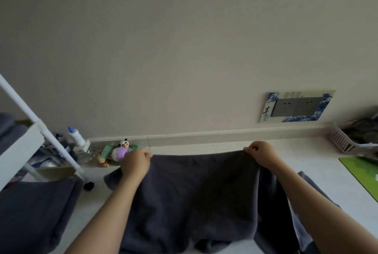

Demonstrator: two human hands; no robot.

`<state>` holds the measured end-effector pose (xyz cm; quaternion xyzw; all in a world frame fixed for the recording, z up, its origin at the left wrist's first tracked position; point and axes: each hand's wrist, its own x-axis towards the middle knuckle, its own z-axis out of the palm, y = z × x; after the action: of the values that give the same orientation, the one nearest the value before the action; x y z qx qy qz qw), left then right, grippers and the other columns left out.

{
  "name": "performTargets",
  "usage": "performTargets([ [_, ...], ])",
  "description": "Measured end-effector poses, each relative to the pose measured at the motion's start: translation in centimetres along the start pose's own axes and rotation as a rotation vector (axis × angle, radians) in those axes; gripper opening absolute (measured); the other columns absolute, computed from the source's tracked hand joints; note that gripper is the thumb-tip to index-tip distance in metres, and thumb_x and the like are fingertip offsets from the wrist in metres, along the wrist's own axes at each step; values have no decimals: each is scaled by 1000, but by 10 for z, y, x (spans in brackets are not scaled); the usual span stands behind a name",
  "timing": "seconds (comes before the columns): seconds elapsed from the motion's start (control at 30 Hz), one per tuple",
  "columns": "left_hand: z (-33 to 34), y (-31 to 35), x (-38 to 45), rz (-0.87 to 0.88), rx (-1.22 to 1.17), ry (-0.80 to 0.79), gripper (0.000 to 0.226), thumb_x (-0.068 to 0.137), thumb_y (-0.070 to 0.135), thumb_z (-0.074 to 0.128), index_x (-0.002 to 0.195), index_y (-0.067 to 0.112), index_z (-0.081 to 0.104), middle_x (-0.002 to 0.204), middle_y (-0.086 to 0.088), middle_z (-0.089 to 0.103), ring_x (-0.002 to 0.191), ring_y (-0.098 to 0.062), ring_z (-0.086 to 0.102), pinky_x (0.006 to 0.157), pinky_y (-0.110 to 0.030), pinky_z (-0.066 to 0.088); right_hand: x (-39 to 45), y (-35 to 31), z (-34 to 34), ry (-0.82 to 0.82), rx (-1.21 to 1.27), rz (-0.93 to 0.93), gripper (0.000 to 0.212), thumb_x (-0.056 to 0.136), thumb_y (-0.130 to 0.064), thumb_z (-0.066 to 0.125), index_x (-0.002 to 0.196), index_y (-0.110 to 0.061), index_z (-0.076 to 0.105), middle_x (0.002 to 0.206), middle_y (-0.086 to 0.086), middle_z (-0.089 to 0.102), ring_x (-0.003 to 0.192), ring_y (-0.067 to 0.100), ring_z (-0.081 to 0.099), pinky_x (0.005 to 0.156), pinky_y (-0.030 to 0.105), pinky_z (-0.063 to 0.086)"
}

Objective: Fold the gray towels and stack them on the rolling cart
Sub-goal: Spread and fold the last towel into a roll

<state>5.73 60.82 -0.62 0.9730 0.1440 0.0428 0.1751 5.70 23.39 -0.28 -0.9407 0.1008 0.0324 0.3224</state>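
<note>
Above the white table (286,163), left hand (136,163) and right hand (260,154) pinch the gray towel's (194,192) top edge taut.

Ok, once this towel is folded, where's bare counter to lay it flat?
Bare white counter lies between the held towel, the pink basket and the green mat. A thin strip runs along the wall behind both hands. The left corner is crowded: toys, a bottle, the cart.

You're in a home, a lived-in room, plain beige wall (184,38) ahead, decorated socket plate (296,106) at 2 o'clock, panda toy (122,147) at 10 o'clock, white cart (22,149) at 9 o'clock, pink basket (343,141) at 3 o'clock.
</note>
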Motion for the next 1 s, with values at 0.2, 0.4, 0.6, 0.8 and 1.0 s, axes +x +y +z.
performTargets([
  [0.2,42,8,-2,46,62,-129,47,96,38,41,140,25,39,142,-3,45,131,-26,39,105,-39,33,37,1,39,-53,-108,-24,27,90,-29,57,116,-22,64,117,5,65,110,26,57,88,31,44],
  [0.4,83,-16,-55,-42,-38,-305,43,96,40,41,136,25,46,140,-5,44,130,-23,41,105,-36,36,8,2,88,-154,-347,-295,38,85,-38,41,102,-24,72,106,3,67,107,31,54,89,35,41],
  [0.6,108,-53,-115,-81,35,-500,51,97,49,33,143,30,35,156,-3,18,142,-23,19,114,-35,21,-51,26,132,-463,-213,-349,51,86,-67,34,95,-29,66,100,-10,69,95,11,61,79,25,44],
  [0.8,103,-68,-132,-41,17,-535,51,97,51,30,143,31,34,157,3,13,143,-20,11,117,-34,15,-74,34,121,-562,-416,-310,134,30,-89,-34,135,-49,40,147,-30,27,140,6,20,113,28,16],
  [1.0,89,-65,-134,-71,-42,-607,49,97,49,30,136,23,46,153,-3,24,139,-27,20,114,-38,22,-86,20,125,-482,-422,-201,90,72,-82,-1,137,-39,43,145,-14,41,139,9,26,112,30,19],
])
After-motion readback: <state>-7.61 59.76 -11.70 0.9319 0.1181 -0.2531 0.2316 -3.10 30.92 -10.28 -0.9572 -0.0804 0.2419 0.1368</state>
